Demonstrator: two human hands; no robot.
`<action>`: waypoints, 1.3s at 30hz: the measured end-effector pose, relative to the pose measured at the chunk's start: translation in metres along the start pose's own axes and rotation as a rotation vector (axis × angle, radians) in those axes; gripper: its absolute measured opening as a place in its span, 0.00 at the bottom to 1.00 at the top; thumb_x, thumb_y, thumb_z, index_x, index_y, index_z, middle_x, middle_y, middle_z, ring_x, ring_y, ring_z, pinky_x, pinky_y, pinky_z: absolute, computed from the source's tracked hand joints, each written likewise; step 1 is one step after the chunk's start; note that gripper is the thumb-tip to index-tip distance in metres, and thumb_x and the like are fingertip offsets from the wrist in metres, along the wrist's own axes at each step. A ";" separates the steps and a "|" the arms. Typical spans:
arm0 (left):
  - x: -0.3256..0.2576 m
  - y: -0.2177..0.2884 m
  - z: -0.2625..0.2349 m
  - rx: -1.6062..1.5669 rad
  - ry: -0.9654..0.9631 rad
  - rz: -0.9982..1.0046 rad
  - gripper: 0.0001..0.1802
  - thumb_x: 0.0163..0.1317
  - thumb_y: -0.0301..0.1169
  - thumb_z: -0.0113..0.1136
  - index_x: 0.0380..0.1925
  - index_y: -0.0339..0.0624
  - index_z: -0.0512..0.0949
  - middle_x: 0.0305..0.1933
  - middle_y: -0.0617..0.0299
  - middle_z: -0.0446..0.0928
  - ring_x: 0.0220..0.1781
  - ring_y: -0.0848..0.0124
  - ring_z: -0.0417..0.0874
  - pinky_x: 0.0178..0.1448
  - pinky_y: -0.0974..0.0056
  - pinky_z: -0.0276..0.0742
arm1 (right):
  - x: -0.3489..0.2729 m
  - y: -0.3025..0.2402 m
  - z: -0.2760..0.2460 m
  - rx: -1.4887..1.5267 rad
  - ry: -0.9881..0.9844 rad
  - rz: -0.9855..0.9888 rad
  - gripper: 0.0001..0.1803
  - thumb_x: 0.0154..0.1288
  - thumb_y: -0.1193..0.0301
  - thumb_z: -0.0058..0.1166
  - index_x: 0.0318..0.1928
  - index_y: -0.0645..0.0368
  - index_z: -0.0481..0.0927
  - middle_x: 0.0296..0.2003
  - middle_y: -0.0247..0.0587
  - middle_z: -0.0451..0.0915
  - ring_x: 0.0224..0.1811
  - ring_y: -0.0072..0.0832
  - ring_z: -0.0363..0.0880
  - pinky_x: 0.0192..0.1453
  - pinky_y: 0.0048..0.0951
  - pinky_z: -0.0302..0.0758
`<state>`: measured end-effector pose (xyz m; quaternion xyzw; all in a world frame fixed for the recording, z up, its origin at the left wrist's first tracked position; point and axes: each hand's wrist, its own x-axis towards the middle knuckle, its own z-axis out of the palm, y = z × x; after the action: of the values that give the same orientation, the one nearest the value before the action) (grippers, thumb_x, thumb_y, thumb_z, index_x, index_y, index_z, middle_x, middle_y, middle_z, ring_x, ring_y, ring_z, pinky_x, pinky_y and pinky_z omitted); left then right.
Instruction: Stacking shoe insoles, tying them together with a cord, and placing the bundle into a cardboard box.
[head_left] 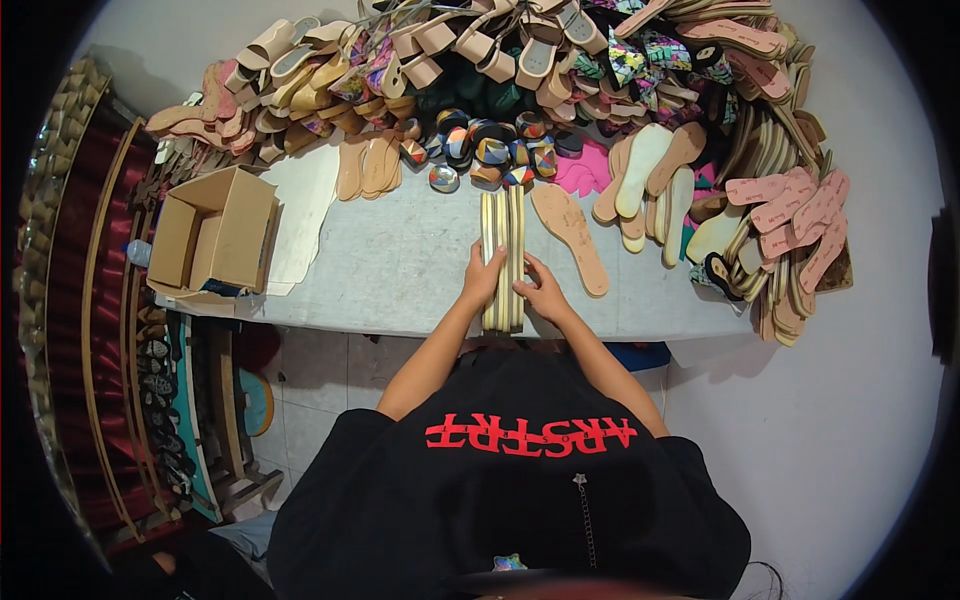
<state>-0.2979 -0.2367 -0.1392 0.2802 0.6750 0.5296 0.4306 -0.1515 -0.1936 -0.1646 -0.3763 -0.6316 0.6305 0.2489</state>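
Grey cloth covers the workbench (400,270), its far edge heaped with sandal uppers, a cardboard box (212,235) at the left. At the near edge stands a stack of pale shoe soles (503,235) on edge. The left hand (484,276) and right hand (543,292) press its 2 sides, fingers curled flat against it. They look light, thin and bendy; squeezing the near ends together seems safest.
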 end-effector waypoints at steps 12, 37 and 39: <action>-0.001 0.001 -0.001 0.095 -0.011 0.069 0.34 0.53 0.44 0.59 0.53 0.34 0.60 0.44 0.48 0.75 0.44 0.64 0.77 0.48 0.64 0.71 | -0.001 0.002 0.002 -0.071 0.034 -0.016 0.36 0.53 0.69 0.58 0.62 0.60 0.57 0.42 0.49 0.71 0.33 0.24 0.75 0.37 0.22 0.73; -0.003 0.002 -0.003 -0.125 -0.115 -0.045 0.39 0.50 0.37 0.65 0.54 0.31 0.52 0.47 0.50 0.71 0.45 0.66 0.75 0.48 0.65 0.72 | -0.016 -0.045 0.008 0.251 -0.020 0.169 0.36 0.55 0.74 0.55 0.63 0.53 0.53 0.30 0.37 0.73 0.33 0.21 0.72 0.36 0.23 0.70; 0.001 0.001 -0.001 -0.222 -0.128 -0.081 0.41 0.51 0.39 0.64 0.55 0.32 0.50 0.48 0.49 0.70 0.46 0.66 0.74 0.49 0.65 0.71 | -0.014 -0.038 0.006 0.262 -0.007 0.165 0.36 0.55 0.75 0.55 0.63 0.53 0.53 0.29 0.37 0.73 0.33 0.21 0.72 0.37 0.22 0.70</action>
<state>-0.2988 -0.2360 -0.1383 0.2366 0.5939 0.5643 0.5223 -0.1543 -0.2057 -0.1255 -0.3892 -0.5117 0.7271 0.2409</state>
